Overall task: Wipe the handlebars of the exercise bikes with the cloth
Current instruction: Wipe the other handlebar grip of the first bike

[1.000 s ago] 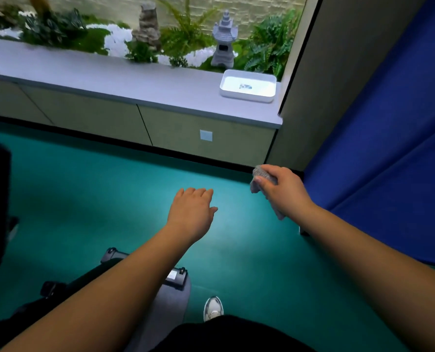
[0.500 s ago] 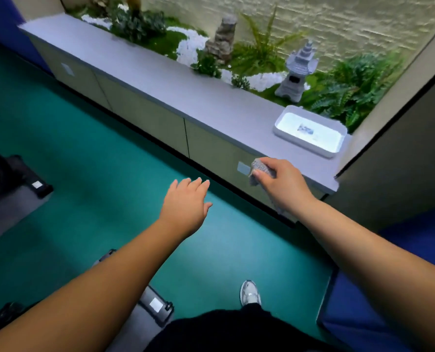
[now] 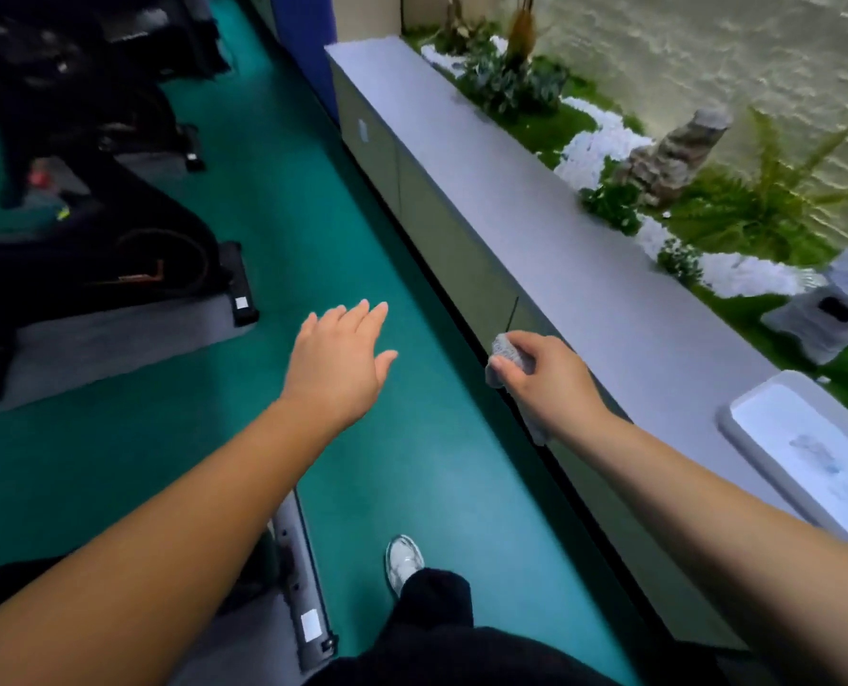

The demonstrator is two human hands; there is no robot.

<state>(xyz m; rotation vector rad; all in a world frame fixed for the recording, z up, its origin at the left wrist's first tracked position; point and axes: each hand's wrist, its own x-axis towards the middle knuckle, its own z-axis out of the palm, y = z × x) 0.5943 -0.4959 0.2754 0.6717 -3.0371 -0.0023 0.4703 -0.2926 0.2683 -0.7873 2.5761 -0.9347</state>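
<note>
Right hand (image 3: 543, 376) curled around small crumpled grey cloth (image 3: 508, 351), held over edge of long grey counter (image 3: 560, 269) at right; left hand (image 3: 340, 361) flat, fingers straight, empty, over green floor (image 3: 313, 200)

Black exercise bikes (image 3: 90, 200) stand far left, well apart from both hands; handlebars not clearly visible, dark and blurred

Left hand nearer to bikes; cloth hand must cross leftward and forward, probably after step toward them

cloth (image 3: 507, 350) – grey, bunched, pinched in right hand (image 3: 545, 383) | exercise bikes (image 3: 90, 190) – black, far left, on mats
</note>
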